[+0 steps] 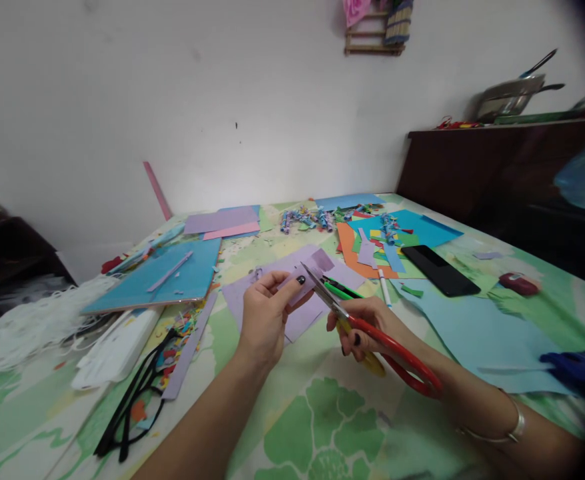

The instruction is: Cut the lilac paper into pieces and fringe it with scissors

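Near the middle of the table, my left hand point(267, 313) pinches a small piece of purple paper point(293, 293) between thumb and fingers. My right hand point(367, 327) grips a pair of scissors point(339, 309) with one red and one yellow handle. Its blades point up and left, their tips close to the held paper. How far the blades are parted is hard to make out. Beneath both hands lie larger purple sheets point(302, 327). A green and black tool point(339, 288) rests behind the scissors, partly hidden by them.
A phone point(439, 269), a white marker point(384, 288) and pale blue paper point(477, 333) lie to the right. Rolled paper pieces point(322, 219) sit at the back. On the left are a blue pad point(162, 270), eyeglasses point(139, 400) and white cord point(32, 327).
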Demonstrator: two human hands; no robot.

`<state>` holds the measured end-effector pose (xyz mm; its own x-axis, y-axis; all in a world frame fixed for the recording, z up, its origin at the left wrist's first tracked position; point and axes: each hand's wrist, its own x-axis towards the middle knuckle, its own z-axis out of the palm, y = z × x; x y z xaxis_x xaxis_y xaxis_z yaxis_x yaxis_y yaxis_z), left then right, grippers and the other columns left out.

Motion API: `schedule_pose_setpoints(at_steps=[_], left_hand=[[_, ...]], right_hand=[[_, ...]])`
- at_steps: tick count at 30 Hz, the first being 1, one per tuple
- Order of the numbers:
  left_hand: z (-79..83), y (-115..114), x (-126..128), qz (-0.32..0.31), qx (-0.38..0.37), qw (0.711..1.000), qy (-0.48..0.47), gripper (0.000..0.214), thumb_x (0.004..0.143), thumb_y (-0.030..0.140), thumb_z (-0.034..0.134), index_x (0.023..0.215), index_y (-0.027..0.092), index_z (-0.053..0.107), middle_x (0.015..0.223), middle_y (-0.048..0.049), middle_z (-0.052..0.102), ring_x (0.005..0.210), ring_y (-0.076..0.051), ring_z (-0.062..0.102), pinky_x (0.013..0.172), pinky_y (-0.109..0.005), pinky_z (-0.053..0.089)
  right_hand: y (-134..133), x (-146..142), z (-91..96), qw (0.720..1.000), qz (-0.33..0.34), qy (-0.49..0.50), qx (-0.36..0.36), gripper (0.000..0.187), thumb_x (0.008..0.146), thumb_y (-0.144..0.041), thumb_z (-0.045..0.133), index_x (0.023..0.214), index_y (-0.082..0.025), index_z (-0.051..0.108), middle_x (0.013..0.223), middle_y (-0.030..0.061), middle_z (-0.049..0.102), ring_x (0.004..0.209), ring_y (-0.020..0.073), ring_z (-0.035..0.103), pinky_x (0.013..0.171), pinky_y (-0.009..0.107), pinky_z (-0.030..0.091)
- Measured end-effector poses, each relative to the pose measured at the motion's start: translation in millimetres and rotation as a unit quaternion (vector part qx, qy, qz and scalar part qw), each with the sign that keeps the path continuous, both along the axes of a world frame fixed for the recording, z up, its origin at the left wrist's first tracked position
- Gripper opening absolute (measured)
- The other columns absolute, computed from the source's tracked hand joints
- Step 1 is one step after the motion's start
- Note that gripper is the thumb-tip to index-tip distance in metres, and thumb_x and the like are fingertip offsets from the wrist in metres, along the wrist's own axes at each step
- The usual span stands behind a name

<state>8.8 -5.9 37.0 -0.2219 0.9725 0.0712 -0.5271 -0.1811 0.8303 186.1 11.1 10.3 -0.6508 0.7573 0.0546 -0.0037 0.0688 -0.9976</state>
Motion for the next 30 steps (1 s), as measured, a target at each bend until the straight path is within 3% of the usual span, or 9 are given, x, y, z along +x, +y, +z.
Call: schedule_pose_setpoints(at_steps=[8,21,30], left_hand=[[-0.3,0.1,-0.3,0.006,-0.009,1.000,-0.007,0.020,0.060,0.016,0.080,0.069,0.012,0.062,0.068,0.0024,0.064,0.068,-0.010,0.064,0.073,-0.027,0.055],[-1.5,1.5,-1.0,0.006,-0.017,1.000,-0.008,0.020,0.061,0.016,0.079,0.069,0.012,0.061,0.071,0.0000,0.065,0.072,-0.014,0.066,0.075,-0.030,0.056],[-1.5,1.6,-1.1,0.009,-0.018,0.999,-0.025,0.021,0.060,0.015,0.080,0.069,0.012,0.062,0.071,0.0006,0.064,0.070,-0.012,0.065,0.074,-0.029,0.057]], right_hand=[[-3.7,-3.8,4.0,1.000,-0.016,0.006,-0.023,0.039,0.061,-0.044,0.075,0.079,-0.013,0.060,0.054,-0.0001,0.058,0.041,0.0088,0.050,0.039,0.018,0.043],[-6.8,-5.4,-2.9,0.999,-0.044,0.007,-0.027,0.060,0.054,-0.065,0.076,0.078,-0.013,0.060,0.049,-0.0013,0.056,0.038,0.0077,0.048,0.037,0.016,0.040],[-5.8,-6.6,-3.5,0.999,-0.043,0.005,-0.008,0.055,0.056,-0.062,0.076,0.075,-0.013,0.060,0.049,-0.0018,0.054,0.037,0.0072,0.046,0.035,0.016,0.040]])
